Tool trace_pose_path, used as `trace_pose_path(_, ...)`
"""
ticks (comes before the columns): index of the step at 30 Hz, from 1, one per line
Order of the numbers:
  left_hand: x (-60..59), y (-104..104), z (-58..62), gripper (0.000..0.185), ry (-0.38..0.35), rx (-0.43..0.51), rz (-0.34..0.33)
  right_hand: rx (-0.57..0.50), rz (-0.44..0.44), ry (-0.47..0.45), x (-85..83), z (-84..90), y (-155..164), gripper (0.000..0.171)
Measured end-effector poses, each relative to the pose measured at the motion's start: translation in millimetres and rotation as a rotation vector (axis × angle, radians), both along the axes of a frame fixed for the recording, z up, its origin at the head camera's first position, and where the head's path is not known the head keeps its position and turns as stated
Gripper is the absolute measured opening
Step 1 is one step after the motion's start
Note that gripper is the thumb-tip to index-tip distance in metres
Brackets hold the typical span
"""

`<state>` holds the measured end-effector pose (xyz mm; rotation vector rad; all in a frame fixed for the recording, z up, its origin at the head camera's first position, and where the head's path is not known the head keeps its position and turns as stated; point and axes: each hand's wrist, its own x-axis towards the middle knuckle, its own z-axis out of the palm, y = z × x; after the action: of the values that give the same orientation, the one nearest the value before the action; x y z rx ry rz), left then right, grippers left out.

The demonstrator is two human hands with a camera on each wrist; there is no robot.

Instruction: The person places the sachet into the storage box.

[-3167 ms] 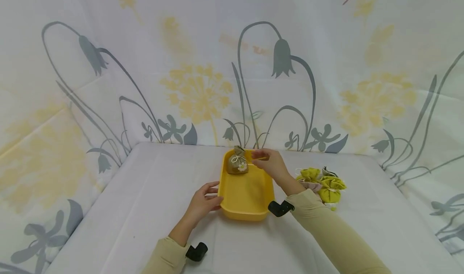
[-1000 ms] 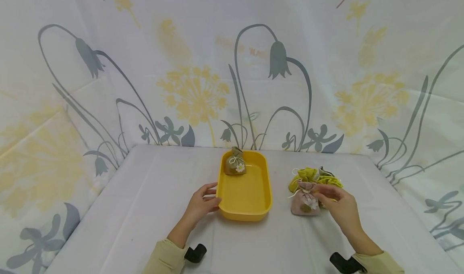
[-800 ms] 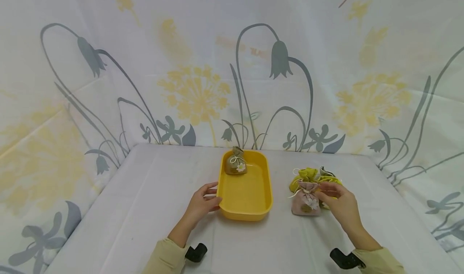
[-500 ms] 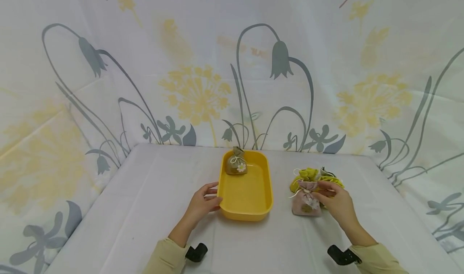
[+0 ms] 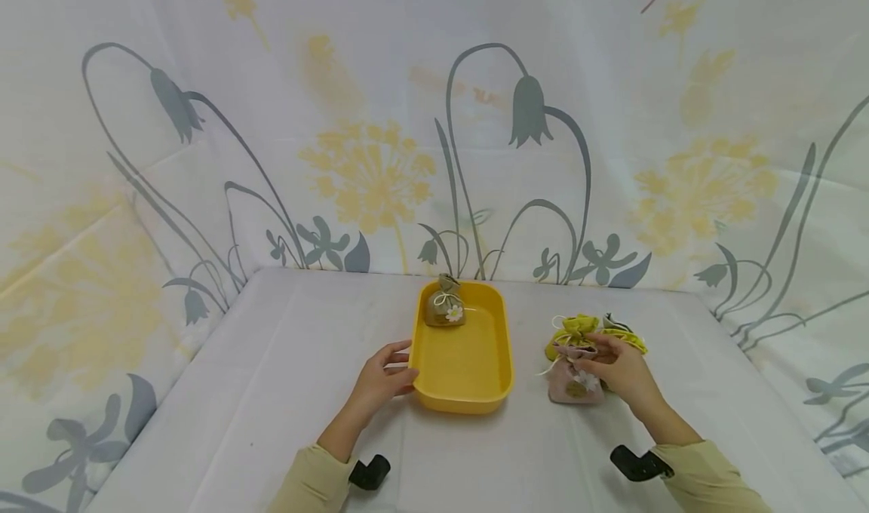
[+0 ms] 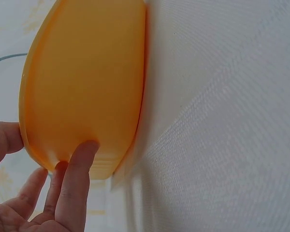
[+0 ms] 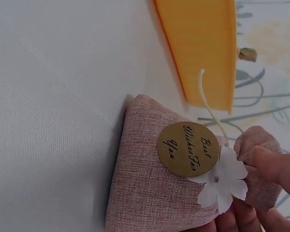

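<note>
A yellow tray sits on the white-covered table, and everything else is placed from it. The left hand is at the tray's near left corner, thumb over the rim and fingers curled against the outer wall, so it grips the tray; the left wrist view shows the fingertips pressed on the orange-yellow side. Inside the tray, at its far left corner, a brown pouch stands upright with a white flower on its front. To the right of the tray, just apart from its long side, a pink pouch stands on the table. The right hand pinches it at the gathered neck, fingers curled round the top; the right wrist view shows a round brown tag reading "Best Wishes For You" and a white paper flower tied at the neck with a pale string. Just behind the pink pouch, farther from the tray's near edge, lie yellow-green pouches bunched together, touching it
</note>
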<state>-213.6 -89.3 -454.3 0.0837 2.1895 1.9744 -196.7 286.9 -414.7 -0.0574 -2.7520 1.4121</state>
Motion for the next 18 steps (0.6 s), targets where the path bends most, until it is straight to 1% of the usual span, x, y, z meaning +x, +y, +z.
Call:
trace_pose_path(2, 0.3, 0, 0.2, 0.055, -0.001, 0.006, -0.004, 0.022, 0.032, -0.024, -0.1, 0.2, 0, 0.052)
trace_pose_path(4, 1.3, 0, 2.3, 0.055, -0.001, 0.012, -0.009, 0.039, 0.052, -0.026, 0.4, 0.7, 1, 0.045)
trace_pose_path(6, 5.2, 0, 10.5, 0.054, 0.002, 0.015, -0.017, 0.046, 0.064, -0.005, 0.5, 0.8, 1, 0.037)
trace_pose_path(7, 7.9, 0, 15.6, 0.054, 0.004, 0.017, -0.020, 0.051, 0.060, 0.007, 1.5, 1.4, 0, 0.035)
trace_pose_path(10, 7.4, 1, 15.0, 0.054, 0.012, 0.014, -0.021, 0.094, 0.029, 0.036, 4.4, 5.6, -1, 0.033)
trace_pose_path(14, 4.6, 0, 9.5, 0.054, 0.016, 0.025, -0.023, 0.116, -0.020, 0.032, 9.7, 11.5, -3, 0.037)
trace_pose_path(18, 12.6, 0, 24.6, 0.054, 0.014, 0.023, -0.029, 0.090, -0.030, 0.033, 12.1, 12.0, -3, 0.039)
